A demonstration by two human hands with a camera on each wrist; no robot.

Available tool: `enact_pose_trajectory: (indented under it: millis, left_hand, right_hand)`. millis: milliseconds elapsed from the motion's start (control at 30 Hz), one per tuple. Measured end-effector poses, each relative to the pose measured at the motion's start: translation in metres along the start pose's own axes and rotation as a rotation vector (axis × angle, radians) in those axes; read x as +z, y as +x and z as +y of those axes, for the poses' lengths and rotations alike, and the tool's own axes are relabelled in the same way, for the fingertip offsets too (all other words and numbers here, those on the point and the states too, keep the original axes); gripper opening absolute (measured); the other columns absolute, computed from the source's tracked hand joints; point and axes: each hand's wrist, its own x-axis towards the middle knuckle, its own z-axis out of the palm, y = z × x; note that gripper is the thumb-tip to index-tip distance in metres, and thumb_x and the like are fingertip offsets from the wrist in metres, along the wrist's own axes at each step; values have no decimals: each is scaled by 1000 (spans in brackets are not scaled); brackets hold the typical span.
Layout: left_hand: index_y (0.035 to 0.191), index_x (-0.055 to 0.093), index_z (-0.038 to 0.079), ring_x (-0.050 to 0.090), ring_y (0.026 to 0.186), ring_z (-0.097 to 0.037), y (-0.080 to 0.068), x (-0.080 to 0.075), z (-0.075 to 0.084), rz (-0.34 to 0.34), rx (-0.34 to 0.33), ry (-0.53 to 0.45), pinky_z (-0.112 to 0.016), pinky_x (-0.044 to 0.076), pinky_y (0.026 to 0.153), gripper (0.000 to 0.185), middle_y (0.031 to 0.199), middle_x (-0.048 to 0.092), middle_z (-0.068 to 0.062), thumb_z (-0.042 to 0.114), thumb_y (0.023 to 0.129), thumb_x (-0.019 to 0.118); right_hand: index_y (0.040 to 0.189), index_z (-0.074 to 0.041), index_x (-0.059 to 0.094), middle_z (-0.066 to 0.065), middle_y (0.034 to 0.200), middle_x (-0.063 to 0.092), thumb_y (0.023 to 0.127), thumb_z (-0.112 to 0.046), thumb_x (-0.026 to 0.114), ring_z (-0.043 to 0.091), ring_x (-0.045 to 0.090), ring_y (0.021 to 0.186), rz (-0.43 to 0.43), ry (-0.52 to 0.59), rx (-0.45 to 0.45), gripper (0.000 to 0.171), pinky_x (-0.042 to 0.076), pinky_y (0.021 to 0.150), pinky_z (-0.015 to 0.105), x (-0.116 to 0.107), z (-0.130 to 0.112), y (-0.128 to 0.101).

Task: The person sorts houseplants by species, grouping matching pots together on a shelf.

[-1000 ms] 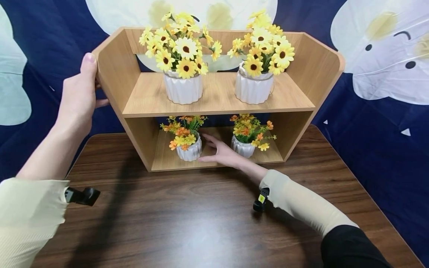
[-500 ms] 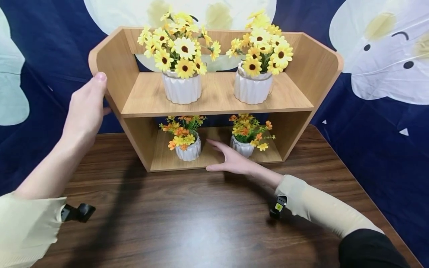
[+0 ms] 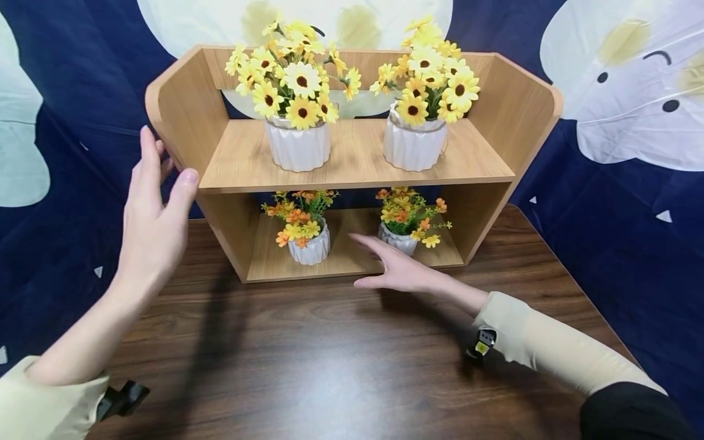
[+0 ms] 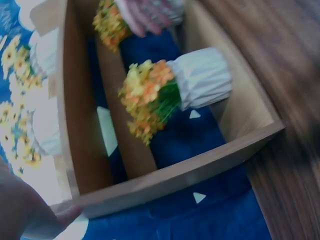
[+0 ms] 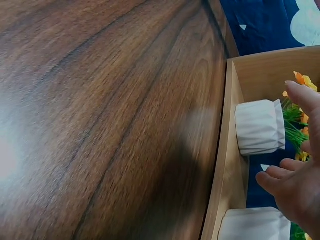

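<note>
Fingers of my left hand (image 3: 151, 229) are straight and spread, just off the left side panel of the wooden shelf (image 3: 352, 168) and gripping nothing; those of my right hand (image 3: 398, 269) are relaxed and extended, holding nothing, at the lower shelf's front edge between the two small orange-flower pots (image 3: 310, 241) (image 3: 399, 238). With neither hand steadying it, the shelf stands free on the counter (image 3: 330, 360). A careless brush could shift it or tip a pot just beside my fingertips, and the two sunflower pots (image 3: 299, 143) (image 3: 416, 140) above could topple.

A white ribbed pot (image 4: 205, 77) of orange and yellow flowers (image 4: 145, 102) lay inside a wooden shelf (image 4: 170, 175) on the dark table (image 4: 280, 190), fingertips (image 4: 145, 17) blurred beyond it.
</note>
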Motion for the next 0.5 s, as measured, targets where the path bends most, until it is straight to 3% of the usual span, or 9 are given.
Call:
enact_pose_trajectory:
  millis: [67,167,267,400,500]
  left_hand:
    - [148,5,38,26,142,-8,-7,3,3,7,44,-28,-35,30,113,67,156,19,10,31,97,47]
    - [149,8,37,19,144,-3,-18,7,7,19,96,-63,-36,32,112,68,157,13,13,26,96,50]
    - [150,13,33,12,146,-3,-28,13,9,33,197,-27,-30,21,117,68,159,9,12,25,95,53]
    - [150,18,30,11,147,-8,-40,22,9,11,331,49,-22,11,117,69,159,12,9,24,94,56]
    - [150,21,31,16,146,-9,-46,28,8,-41,367,54,-19,12,116,68,157,18,11,21,93,57]
  right_hand:
    - [149,-36,19,-10,154,26,76,-54,71,15,31,140,-4,-7,-10,91,33,110,45,-2,0,-2]
    - [147,-41,19,-13,154,24,76,-53,71,15,31,140,-14,-3,-10,89,34,109,47,-5,-1,-6]
    - [147,-42,18,-14,154,23,77,-50,72,17,32,140,-28,34,-10,89,35,107,48,-6,-1,-10]
    - [149,-36,20,-14,154,23,77,-48,73,19,32,140,-26,23,-25,89,35,107,49,-8,-2,-15]
    - [148,-36,21,-14,154,25,77,-48,73,16,33,140,-13,-21,-39,89,35,108,46,-10,-3,-19]
